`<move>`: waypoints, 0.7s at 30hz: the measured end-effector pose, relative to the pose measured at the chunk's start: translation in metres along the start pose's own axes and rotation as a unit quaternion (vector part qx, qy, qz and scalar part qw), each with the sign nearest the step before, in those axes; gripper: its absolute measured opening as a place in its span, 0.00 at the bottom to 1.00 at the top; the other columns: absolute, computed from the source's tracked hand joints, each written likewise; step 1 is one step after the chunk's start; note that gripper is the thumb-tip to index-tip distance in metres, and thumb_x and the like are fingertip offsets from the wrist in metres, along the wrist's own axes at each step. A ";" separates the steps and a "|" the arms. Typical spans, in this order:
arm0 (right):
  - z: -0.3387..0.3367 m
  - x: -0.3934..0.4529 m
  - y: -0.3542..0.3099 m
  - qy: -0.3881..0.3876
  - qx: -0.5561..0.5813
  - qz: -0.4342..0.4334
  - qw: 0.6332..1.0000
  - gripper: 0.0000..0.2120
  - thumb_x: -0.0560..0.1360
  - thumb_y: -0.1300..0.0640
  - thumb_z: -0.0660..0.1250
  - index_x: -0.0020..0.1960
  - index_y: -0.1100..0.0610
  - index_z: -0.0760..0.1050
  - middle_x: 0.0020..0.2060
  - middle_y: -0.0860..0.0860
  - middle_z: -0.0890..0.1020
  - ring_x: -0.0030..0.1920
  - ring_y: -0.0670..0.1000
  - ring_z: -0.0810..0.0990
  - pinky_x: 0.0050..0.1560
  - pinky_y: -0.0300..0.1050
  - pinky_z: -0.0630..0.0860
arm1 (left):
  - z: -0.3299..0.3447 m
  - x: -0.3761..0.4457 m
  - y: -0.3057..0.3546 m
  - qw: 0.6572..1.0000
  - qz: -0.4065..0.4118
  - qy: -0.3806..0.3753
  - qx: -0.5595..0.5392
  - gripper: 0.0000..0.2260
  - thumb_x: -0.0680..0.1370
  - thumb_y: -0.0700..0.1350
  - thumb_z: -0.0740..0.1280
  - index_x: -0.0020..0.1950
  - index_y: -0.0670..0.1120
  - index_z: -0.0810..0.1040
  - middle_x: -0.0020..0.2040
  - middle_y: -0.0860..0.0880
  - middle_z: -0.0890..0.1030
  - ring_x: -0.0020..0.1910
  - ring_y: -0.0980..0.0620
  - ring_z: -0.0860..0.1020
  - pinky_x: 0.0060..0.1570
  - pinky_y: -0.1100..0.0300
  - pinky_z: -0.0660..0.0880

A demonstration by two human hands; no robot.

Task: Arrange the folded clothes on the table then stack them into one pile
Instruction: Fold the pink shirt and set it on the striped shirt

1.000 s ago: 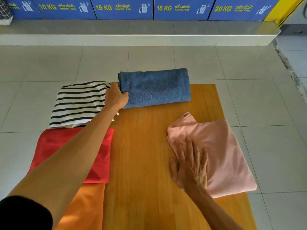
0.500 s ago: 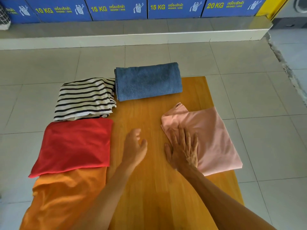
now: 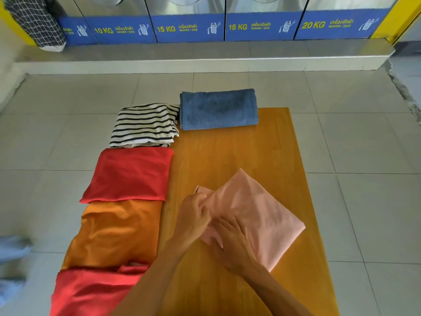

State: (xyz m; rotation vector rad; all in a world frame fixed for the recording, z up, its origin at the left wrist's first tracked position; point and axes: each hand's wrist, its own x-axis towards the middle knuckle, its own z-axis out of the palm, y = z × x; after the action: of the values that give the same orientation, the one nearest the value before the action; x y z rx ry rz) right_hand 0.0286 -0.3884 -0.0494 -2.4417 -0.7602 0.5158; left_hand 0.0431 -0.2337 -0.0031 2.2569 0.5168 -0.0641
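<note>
both hands meet at the near-left corner of the pink folded cloth [image 3: 255,215], which lies turned like a diamond on the wooden table [image 3: 227,156], toward 4 o'clock of the tabletop's middle. the left hand [image 3: 193,215] is curled, its fingers bunched and pinching the pink cloth's edge at the cloth's 9 o'clock side; a small flap of the cloth pokes out just past the knuckles. the right hand [image 3: 230,238] lies flat with fingers spread, palm down, pressing on the cloth's 7 o'clock corner. the two hands touch or nearly touch where thumb and fingers cross; i cannot tell which.

the other folded clothes sit in a column along the table's left edge. at 11 o'clock is the striped black-and-white shirt [image 3: 145,124]. just below it, at 9 o'clock, is the red cloth [image 3: 129,174], its far edge touching the striped one. below that, at 8 o'clock, comes the orange cloth [image 3: 114,233], partly tucked under the red cloth's near edge. at 7 o'clock a second red cloth [image 3: 91,290] lies at the near corner, its top overlapping the orange one, with the left forearm crossing over its right side.

the blue towel [image 3: 218,109] lies at 12 o'clock across the table's far edge, its left end just beside the striped shirt, well apart from the pink cloth.
</note>
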 end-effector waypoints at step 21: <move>-0.067 -0.077 0.079 0.174 0.435 0.435 0.769 0.18 0.76 0.48 0.72 0.55 0.62 0.78 0.46 0.58 0.85 0.43 0.56 0.84 0.42 0.50 0.82 | 0.016 -0.025 0.007 0.986 -0.109 -0.113 -0.051 0.05 0.74 0.50 0.65 0.41 0.51 0.71 0.35 0.50 0.71 0.37 0.54 0.72 0.37 0.61 0.69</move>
State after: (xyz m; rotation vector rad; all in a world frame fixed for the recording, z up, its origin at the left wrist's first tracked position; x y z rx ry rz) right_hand 0.0347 -0.5154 -0.0273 -1.7328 0.7201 0.5328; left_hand 0.0248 -0.2583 -0.0035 2.0535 0.6277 -0.3926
